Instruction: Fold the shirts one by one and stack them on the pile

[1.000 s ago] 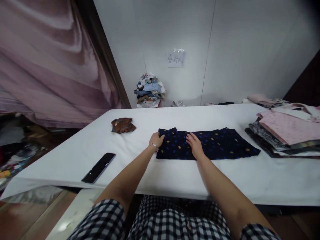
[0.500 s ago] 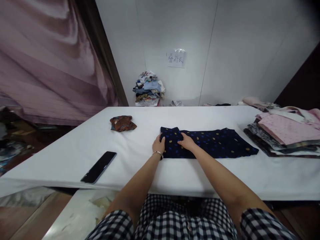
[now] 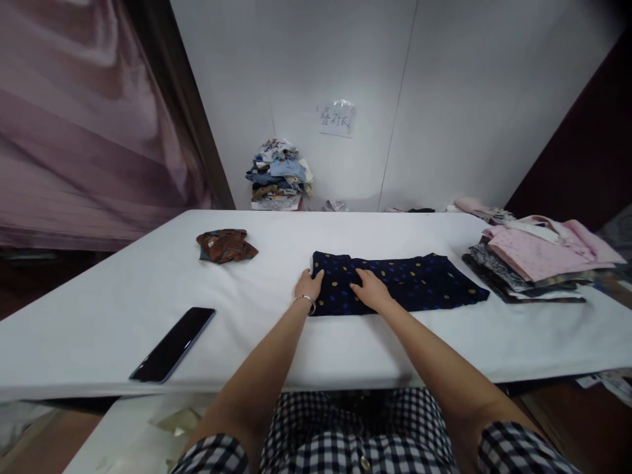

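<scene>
A dark navy shirt [image 3: 409,280] with blue and yellow spots lies folded into a long strip on the white table. Its left end is doubled over into a thicker, squarish part. At that end, my left hand [image 3: 308,287] pinches the left edge, thumb on top; the fingertips are partly hidden. My right hand [image 3: 371,289] rests on the cloth by the inner edge of the doubled part, thumb and fingers apart. A bracelet circles my left wrist.
A crumpled brown cloth [image 3: 226,245] and a black phone [image 3: 172,345] lie on the left of the white table [image 3: 261,349]. Folded clothes [image 3: 538,253] are stacked at the right. Behind the table stands a clothes pile [image 3: 279,174]; a paper sign [image 3: 336,118] hangs on the wall.
My right hand has loosened from the fold's edge, its fingers now spread on the shirt. The left hand stays at the left edge. The whole view has shifted slightly.
</scene>
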Available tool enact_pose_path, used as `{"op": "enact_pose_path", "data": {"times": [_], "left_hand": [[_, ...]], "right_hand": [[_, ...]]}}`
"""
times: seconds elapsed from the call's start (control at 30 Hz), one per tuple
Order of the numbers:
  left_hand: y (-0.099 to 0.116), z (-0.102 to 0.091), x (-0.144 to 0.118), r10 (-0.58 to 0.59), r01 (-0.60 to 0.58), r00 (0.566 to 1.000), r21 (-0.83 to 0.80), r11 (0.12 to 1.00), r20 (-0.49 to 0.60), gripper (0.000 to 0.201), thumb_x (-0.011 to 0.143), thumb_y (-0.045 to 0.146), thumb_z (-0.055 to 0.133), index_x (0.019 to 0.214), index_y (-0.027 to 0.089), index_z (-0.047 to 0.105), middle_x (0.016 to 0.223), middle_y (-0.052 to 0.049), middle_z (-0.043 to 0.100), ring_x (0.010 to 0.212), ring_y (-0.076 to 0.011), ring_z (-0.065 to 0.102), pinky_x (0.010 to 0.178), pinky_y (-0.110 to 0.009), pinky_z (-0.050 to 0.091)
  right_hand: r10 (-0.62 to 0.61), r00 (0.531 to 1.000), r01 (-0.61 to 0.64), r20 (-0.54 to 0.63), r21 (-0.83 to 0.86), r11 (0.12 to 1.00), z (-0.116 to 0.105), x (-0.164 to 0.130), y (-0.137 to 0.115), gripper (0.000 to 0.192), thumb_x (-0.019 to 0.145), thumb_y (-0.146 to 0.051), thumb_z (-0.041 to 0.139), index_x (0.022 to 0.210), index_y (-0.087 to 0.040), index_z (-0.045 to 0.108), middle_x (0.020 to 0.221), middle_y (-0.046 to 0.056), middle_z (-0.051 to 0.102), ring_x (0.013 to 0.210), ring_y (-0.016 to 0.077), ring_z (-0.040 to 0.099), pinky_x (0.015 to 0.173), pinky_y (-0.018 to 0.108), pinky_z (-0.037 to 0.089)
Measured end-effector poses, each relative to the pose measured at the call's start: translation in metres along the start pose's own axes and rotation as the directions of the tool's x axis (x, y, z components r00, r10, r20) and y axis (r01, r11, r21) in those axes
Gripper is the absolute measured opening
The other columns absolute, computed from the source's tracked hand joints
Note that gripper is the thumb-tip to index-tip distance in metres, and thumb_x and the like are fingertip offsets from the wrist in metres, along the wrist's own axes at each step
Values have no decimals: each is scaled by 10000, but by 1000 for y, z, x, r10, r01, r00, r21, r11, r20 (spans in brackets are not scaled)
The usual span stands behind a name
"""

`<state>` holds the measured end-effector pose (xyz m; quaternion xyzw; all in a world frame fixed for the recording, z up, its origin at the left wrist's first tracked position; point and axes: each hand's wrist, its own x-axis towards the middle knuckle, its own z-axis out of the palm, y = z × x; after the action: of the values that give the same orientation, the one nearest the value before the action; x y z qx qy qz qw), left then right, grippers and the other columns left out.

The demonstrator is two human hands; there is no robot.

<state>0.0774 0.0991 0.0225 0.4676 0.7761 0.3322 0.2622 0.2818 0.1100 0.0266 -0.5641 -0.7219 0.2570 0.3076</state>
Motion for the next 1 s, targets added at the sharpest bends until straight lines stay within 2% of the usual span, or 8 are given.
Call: {"op": "enact_pose_path", "data": {"times": [0.07,0.13,0.23,0.33,0.53,0.67,0.83,1.0], "left_hand": [[3,-3,4,-21,20,1000,18,1000,14,642,784,572,542,1267,152,495,1298,-178,566,1183,-339,534,951,-423,418],[5,-2,8,-32,31,999,32,999,29,597,741,546,606,1178,143,557,1244,-200,598,1148,-358,555,911,-430,437],[9,-1,11,-24,23,998,11,1000,59,406,710,416,664,1010,143,629,1093,-179,677,1010,-318,634,801,-374,488],[16,-8,15,25,-22,998,-50,998,63,278,726,312,639,958,159,638,984,-106,714,876,-227,671,702,-284,503],[31,-58,30,114,-115,992,-13,993,-48,261,702,315,645,919,169,646,933,-81,710,856,-227,657,722,-295,495],[29,-74,29,40,-35,998,85,996,-47,242,641,286,694,850,171,648,893,-97,707,875,-270,653,740,-331,496],[51,-69,17,-8,8,1000,-4,1000,1,265,695,289,679,915,143,654,875,-119,710,850,-268,662,684,-322,516],[132,-29,-9,106,-77,981,-173,982,165,462,765,291,665,1188,132,568,912,-93,714,773,-200,674,635,-268,527]], "right_hand": [[-153,988,151,-19,-81,985,1,-2,-8,526,821,-359,570,1314,-181,526,1444,129,407,1340,291,346,1104,444,251],[-222,972,230,78,-112,967,10,-6,-14,557,850,-395,534,1363,-186,471,1484,117,350,1381,265,280,1131,433,189],[-145,957,193,250,-180,964,28,-13,-18,632,852,-446,531,1409,-175,406,1511,125,292,1418,271,181,1144,462,92],[-102,952,159,289,-183,970,38,-15,-24,671,882,-476,471,1447,-140,335,1534,148,214,1432,266,122,1144,469,58],[-218,950,188,223,149,971,45,-7,-43,717,860,-558,477,1458,-191,328,1542,91,214,1431,231,141,1161,401,111],[-98,957,-21,272,400,916,54,-3,-40,657,824,-530,549,1398,-229,439,1468,69,388,1364,229,333,1138,387,226],[52,946,-266,319,675,688,33,-2,-33,584,824,-523,557,1339,-255,496,1381,68,505,1268,224,469,1089,410,316],[24,928,-364,372,891,270,-24,-5,-14,643,885,-624,354,1402,-242,365,1296,95,578,1136,219,586,966,412,447]]}}
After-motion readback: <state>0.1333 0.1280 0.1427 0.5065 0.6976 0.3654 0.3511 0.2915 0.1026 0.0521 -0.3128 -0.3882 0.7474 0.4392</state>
